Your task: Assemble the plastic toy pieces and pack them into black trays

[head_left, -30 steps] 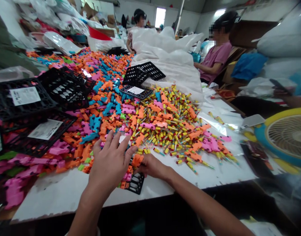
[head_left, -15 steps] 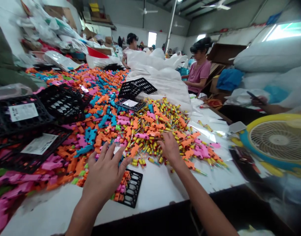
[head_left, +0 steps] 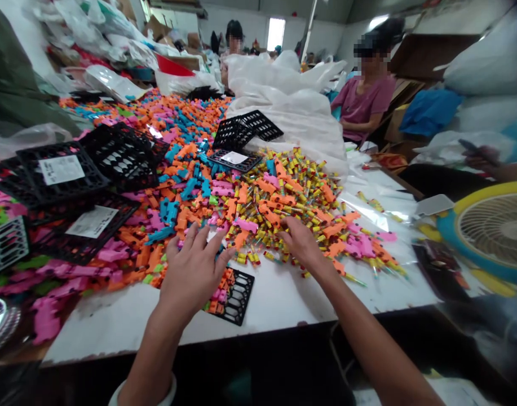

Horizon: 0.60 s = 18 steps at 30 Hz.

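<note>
My left hand (head_left: 193, 273) is spread, palm down, above a small black grid tray (head_left: 238, 301) and hides part of it. Orange and pink toy cars (head_left: 221, 294) lie in the tray's visible left part. My right hand (head_left: 301, 241) is at the near edge of a pile of yellow-and-red capped tubes (head_left: 298, 169), its fingers bent and somewhat apart. Its fingertips are close to an orange car (head_left: 270, 215); whether anything is between them cannot be made out. Pink car (head_left: 245, 225) lies between my hands on the pile.
Black trays with labels (head_left: 93, 221) are stacked at the left on a big heap of coloured cars (head_left: 173, 129). More black trays (head_left: 235, 159) lie behind the tubes. A yellow-and-blue fan (head_left: 495, 225) stands at right. A person in pink (head_left: 363, 107) sits beyond.
The camera view has shifted, so the table sits higher and more of the left side shows. Both hands keep nearly the same place over the table, the left still spread.
</note>
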Motion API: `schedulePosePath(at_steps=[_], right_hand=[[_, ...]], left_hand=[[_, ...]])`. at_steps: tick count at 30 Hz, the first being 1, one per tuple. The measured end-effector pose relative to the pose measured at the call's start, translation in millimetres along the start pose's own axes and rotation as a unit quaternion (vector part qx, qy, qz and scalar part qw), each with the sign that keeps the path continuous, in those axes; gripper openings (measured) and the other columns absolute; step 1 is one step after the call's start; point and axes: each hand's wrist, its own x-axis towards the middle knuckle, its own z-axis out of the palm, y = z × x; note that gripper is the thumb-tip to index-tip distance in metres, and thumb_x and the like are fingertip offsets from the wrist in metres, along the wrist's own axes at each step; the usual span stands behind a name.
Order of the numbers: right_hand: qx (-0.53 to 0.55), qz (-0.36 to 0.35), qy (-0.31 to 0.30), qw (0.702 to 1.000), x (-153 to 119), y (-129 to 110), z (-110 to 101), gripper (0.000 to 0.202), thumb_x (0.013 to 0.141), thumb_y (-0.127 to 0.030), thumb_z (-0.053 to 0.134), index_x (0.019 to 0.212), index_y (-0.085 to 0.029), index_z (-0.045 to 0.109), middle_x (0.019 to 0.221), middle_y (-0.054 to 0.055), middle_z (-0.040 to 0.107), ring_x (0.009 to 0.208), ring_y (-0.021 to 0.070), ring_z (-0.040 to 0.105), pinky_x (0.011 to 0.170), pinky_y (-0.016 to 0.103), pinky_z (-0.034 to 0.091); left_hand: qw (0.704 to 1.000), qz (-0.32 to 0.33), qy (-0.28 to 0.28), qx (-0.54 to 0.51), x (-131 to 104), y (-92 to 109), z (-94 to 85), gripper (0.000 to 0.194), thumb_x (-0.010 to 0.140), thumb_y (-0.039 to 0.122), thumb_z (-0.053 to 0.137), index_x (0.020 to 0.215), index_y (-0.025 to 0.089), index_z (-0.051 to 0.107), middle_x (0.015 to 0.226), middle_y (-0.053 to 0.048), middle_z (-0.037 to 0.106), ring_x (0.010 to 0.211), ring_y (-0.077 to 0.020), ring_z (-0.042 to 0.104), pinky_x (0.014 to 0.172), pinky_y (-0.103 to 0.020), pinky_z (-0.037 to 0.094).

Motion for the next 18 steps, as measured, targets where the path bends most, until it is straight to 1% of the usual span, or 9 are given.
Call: schedulePosePath(at_steps=[1, 2, 4, 6, 7, 9, 12, 15, 18], right_hand=[[0.093, -0.007, -0.012, 0.996, -7.0, -7.1, 6.8, 0.015, 0.089, -0.026, 0.052, 0.101, -0.019, 0.052, 0.095, 0.005, 0.061, 0.081, 0.0175, 0.059, 0.071, 0.029, 0.046], [0.199, -0.009, -0.039, 0.979, -14.5, -15.5, 16.1, 0.018, 0.09, -0.032, 0.05, 0.104, -0.02, 0.05, 0.092, 0.004, 0.061, 0.074, 0.0157, 0.06, 0.066, 0.028, 0.048], [0.384, 0.0, -0.125, 0.915, -29.0, -32.8, 40.2, 0.024, 0.093, -0.039, 0.045, 0.108, -0.021, 0.044, 0.088, 0.002, 0.06, 0.062, 0.0125, 0.059, 0.058, 0.026, 0.049], [0.476, 0.006, -0.191, 0.859, -39.4, -45.3, 65.2, 0.024, 0.094, -0.038, 0.042, 0.111, -0.022, 0.04, 0.087, 0.001, 0.061, 0.059, 0.0118, 0.06, 0.057, 0.026, 0.05], [0.49, 0.006, -0.208, 0.846, -42.6, -48.6, 75.6, 0.022, 0.094, -0.036, 0.042, 0.111, -0.022, 0.038, 0.084, 0.0, 0.061, 0.058, 0.0118, 0.06, 0.057, 0.025, 0.049], [0.464, -0.004, -0.217, 0.859, -46.2, -49.5, 89.5, 0.017, 0.095, -0.032, 0.041, 0.108, -0.022, 0.038, 0.074, -0.003, 0.059, 0.056, 0.0122, 0.059, 0.056, 0.025, 0.048], [0.372, -0.046, -0.202, 0.905, -49.8, -45.1, 95.2, 0.011, 0.094, -0.024, 0.041, 0.105, -0.022, 0.041, 0.065, -0.005, 0.057, 0.057, 0.0127, 0.058, 0.062, 0.025, 0.047], [0.298, -0.086, -0.185, 0.933, -54.3, -45.4, 92.5, 0.015, 0.091, -0.017, 0.043, 0.104, -0.022, 0.045, 0.078, -0.002, 0.06, 0.067, 0.0134, 0.057, 0.066, 0.025, 0.046], [0.249, -0.114, -0.201, 0.941, -54.7, -49.0, 85.0, 0.015, 0.087, -0.012, 0.046, 0.098, -0.022, 0.049, 0.084, 0.0, 0.06, 0.071, 0.014, 0.056, 0.066, 0.024, 0.045]], left_hand=[[1.0, 0.002, 0.001, 0.001, 0.3, 0.6, -0.3, 0.052, 0.095, 0.051, 0.029, 0.138, 0.027, 0.046, 0.143, -0.013, 0.05, 0.139, -0.0367, 0.034, 0.105, -0.063, 0.03], [1.0, 0.004, 0.002, 0.001, 0.5, 1.0, -0.4, 0.052, 0.095, 0.05, 0.028, 0.138, 0.027, 0.046, 0.142, -0.013, 0.05, 0.138, -0.037, 0.034, 0.105, -0.063, 0.03], [1.0, 0.006, 0.003, 0.002, 0.9, 1.3, -0.4, 0.051, 0.095, 0.047, 0.027, 0.138, 0.026, 0.046, 0.142, -0.014, 0.051, 0.138, -0.0379, 0.035, 0.104, -0.064, 0.03], [1.0, 0.006, 0.003, 0.002, 1.0, 0.9, -0.3, 0.05, 0.095, 0.045, 0.026, 0.137, 0.026, 0.047, 0.142, -0.014, 0.051, 0.137, -0.0383, 0.036, 0.104, -0.064, 0.031], [1.0, 0.006, 0.003, 0.002, 0.9, 0.7, -0.3, 0.05, 0.096, 0.044, 0.026, 0.137, 0.026, 0.047, 0.141, -0.014, 0.051, 0.137, -0.0381, 0.036, 0.104, -0.063, 0.031], [1.0, 0.01, 0.002, 0.003, 0.7, 0.1, -0.1, 0.05, 0.096, 0.044, 0.026, 0.137, 0.026, 0.047, 0.142, -0.013, 0.051, 0.138, -0.0375, 0.035, 0.104, -0.063, 0.031], [1.0, 0.011, 0.003, 0.006, 0.4, 0.1, 0.3, 0.051, 0.096, 0.045, 0.025, 0.138, 0.027, 0.046, 0.142, -0.012, 0.051, 0.139, -0.037, 0.034, 0.104, -0.062, 0.032], [1.0, 0.007, 0.006, 0.008, 0.6, 1.0, 0.6, 0.054, 0.095, 0.05, 0.024, 0.14, 0.027, 0.042, 0.142, -0.013, 0.051, 0.139, -0.0373, 0.034, 0.105, -0.062, 0.031], [1.0, 0.003, 0.01, 0.009, 1.0, 2.1, 0.6, 0.058, 0.094, 0.054, 0.023, 0.143, 0.027, 0.037, 0.142, -0.015, 0.05, 0.138, -0.0383, 0.034, 0.104, -0.063, 0.031]])
